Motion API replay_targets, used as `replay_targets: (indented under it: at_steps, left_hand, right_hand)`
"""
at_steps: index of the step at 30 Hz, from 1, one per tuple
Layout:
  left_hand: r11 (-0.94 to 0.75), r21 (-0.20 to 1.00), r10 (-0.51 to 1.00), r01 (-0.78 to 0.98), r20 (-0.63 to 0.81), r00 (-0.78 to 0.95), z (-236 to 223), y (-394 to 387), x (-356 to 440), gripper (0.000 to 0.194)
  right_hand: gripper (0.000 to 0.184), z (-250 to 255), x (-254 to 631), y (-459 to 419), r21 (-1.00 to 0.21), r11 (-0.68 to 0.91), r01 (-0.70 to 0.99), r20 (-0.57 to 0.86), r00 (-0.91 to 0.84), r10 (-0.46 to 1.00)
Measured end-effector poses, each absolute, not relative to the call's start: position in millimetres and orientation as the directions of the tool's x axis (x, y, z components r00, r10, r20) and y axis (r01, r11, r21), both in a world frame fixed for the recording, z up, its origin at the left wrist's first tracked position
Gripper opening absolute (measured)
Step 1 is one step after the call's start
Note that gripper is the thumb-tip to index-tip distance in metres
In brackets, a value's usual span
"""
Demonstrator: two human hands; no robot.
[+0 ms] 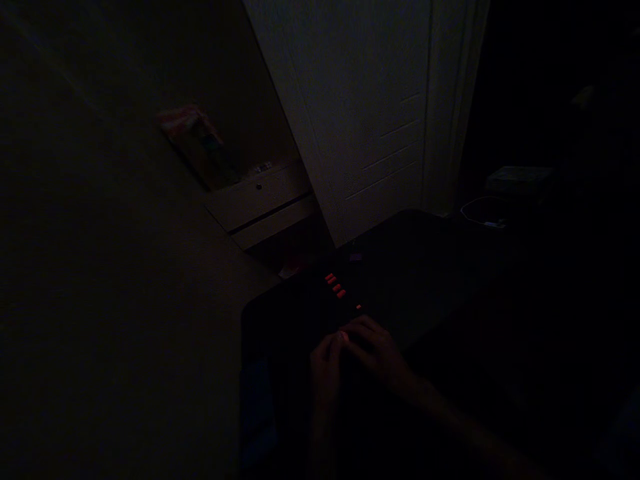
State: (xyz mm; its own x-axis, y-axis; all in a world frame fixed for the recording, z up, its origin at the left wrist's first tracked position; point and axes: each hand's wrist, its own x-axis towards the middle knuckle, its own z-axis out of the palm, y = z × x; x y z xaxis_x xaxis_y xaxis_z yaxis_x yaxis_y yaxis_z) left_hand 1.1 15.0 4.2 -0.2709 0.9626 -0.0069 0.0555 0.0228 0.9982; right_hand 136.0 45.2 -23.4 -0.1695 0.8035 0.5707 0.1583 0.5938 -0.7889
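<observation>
The picture is very dark. My left hand (326, 363) and my right hand (376, 347) meet over the dark table (415, 267), fingertips together. Between them shows a small pinkish-red bit (343, 336), too dim to name. Both hands are closed around that spot, with fingers bent inward. Just beyond the fingers lies a tiny orange-red piece (359, 307). Farther off, several small orange-red pieces (341, 293) sit in a short slanting row on the table.
A small purplish object (355, 258) lies near the table's far edge. At the right are a white cable (480, 217) and a pale box-like thing (520, 176). Behind stand a pale panelled door (360, 100) and a drawer unit (260, 200). Something blue (257, 413) is at lower left.
</observation>
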Motion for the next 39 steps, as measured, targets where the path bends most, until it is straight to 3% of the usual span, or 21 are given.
replay_targets:
  at_steps: [10, 15, 39]
  left_hand:
    - [0.039, 0.996, 0.981, -0.086, -0.054, -0.184, -9, 16, -3, 0.029]
    - [0.029, 0.995, 0.973, -0.100, -0.051, -0.223, -2, 16, -2, 0.027]
    - [0.001, 0.990, 0.972, 0.144, 0.033, -0.232, 9, 15, 2, 0.031]
  right_hand:
    - [0.016, -27, 139, 45, -0.746, 0.643, 0.172, 0.622, -0.166, 0.765]
    - [0.015, -27, 136, 43, -0.742, 0.650, 0.165, 0.634, -0.144, 0.760]
    - [0.017, -32, 134, 44, -0.722, 0.656, 0.221, 0.640, -0.148, 0.754]
